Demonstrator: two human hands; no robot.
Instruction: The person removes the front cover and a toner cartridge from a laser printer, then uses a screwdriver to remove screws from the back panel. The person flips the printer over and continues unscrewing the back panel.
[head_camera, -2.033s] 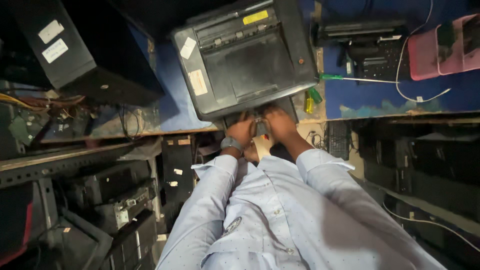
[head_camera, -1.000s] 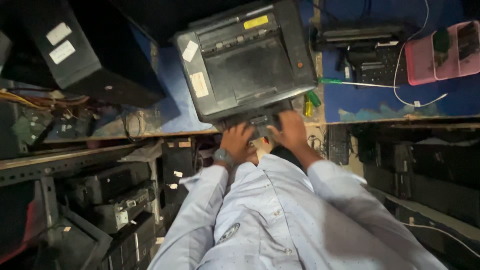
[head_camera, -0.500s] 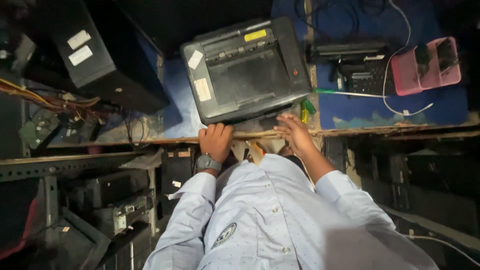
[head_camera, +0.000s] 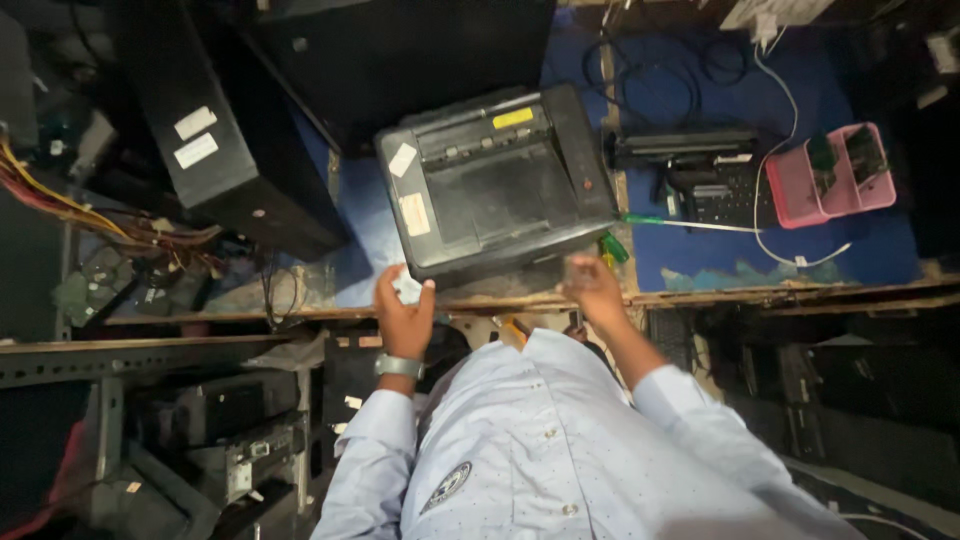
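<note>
Both hands, left hand (head_camera: 403, 311) and right hand (head_camera: 592, 288), flank printer (head_camera: 495, 182)

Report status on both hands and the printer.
Left hand at printer front-left corner. Right hand at front-right, blurred. Green screwdriver beside it.

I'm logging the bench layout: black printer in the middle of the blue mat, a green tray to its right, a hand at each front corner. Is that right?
Not quite. The head view shows the tray is pink, not green. The rest stands: the black printer sits on the blue mat, with the left hand and right hand at its front corners.
</note>
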